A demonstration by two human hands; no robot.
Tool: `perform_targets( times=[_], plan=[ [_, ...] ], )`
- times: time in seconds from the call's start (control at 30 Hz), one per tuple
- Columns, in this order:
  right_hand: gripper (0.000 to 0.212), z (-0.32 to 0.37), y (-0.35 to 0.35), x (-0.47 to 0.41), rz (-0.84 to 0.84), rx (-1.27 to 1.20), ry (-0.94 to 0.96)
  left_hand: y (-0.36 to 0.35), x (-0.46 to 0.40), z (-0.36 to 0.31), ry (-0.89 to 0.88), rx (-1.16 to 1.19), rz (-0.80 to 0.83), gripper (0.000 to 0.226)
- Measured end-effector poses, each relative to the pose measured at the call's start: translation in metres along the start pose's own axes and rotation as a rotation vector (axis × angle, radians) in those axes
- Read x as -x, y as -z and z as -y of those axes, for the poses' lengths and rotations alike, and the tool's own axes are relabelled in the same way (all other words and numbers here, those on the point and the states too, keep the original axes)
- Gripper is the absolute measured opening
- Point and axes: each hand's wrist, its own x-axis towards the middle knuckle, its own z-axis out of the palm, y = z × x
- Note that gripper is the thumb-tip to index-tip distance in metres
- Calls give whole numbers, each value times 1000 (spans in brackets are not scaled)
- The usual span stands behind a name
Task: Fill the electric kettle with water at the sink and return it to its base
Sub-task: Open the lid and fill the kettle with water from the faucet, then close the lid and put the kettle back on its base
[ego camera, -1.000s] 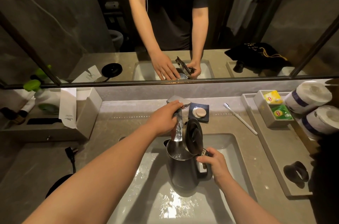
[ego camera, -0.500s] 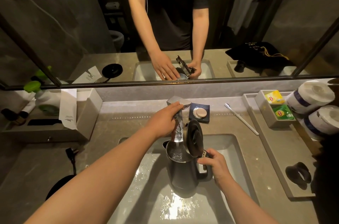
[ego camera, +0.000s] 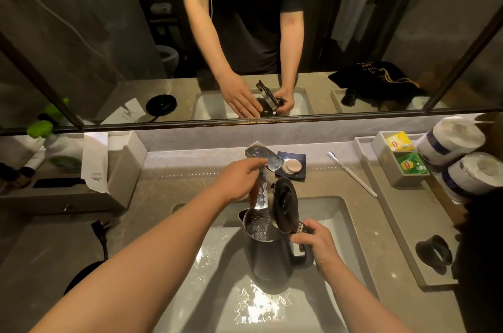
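Nearest the camera, two bare forearms reach out over the wet sink (ego camera: 337, 212). The right hand (ego camera: 317, 247) has its grip wrapped around the handle of the electric kettle (ego camera: 269, 259), fingers curled tight on it. The kettle is held over the basin, roughly upright, with its lid (ego camera: 285, 204) flipped up and standing open toward the handle side. A stream of water (ego camera: 261, 197) falls from the faucet (ego camera: 262, 155) into the open mouth, and rippling water shows inside.

To the left, on the worktop (ego camera: 168, 185), the round black kettle base (ego camera: 81, 277) sits at the near edge, well apart from the kettle, with its plug (ego camera: 99, 227) lying beyond it.

The left hand (ego camera: 241, 177) rests on the flat faucet lever, its grip loosely curled, fingers laid over the top. Just beside the faucet sits a dark soap dish (ego camera: 292, 165) with a round soap, and farther right lies a white toothbrush (ego camera: 352, 174). A grey tray (ego camera: 381, 188) at the right carries tea bags (ego camera: 409, 165) in a box, next to two paper rolls (ego camera: 462, 158). Behind everything, the mirror (ego camera: 109, 46) reflects both hands.
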Motion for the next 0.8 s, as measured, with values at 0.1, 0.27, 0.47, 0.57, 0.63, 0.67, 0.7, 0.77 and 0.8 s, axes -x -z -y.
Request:
perform_targets(
  times=[0.1, 0.27, 0.47, 0.57, 0.63, 0.67, 0.7, 0.77, 0.8],
  plan=[
    [62, 2, 3, 8, -3, -18, 11, -8, 25, -16, 4, 393, -179, 38],
    [50, 11, 8, 30, -22, -55, 41, -18, 60, -41, -241, 164, -104, 52],
    [40, 24, 19, 63, -58, -105, 90, -19, 83, -39, -230, 79, -177, 31],
    [29, 31, 23, 79, -65, -133, 123, -20, 97, -31, -148, 3, -202, 29],
    [32, 36, 25, 89, -75, -143, 138, -23, 109, -26, -119, -22, -205, 29],
    [35, 38, 25, 94, -83, -144, 147, -25, 115, -24, -123, -20, -213, 29],
    [38, 41, 26, 99, -89, -144, 160, -26, 121, -24, -136, -13, -229, 29],
    [47, 46, 25, 107, -93, -140, 186, -27, 132, -24, -162, 5, -273, 29],
    [48, 48, 25, 111, -92, -139, 196, -28, 137, -24, -167, 8, -288, 30]
  ],
)
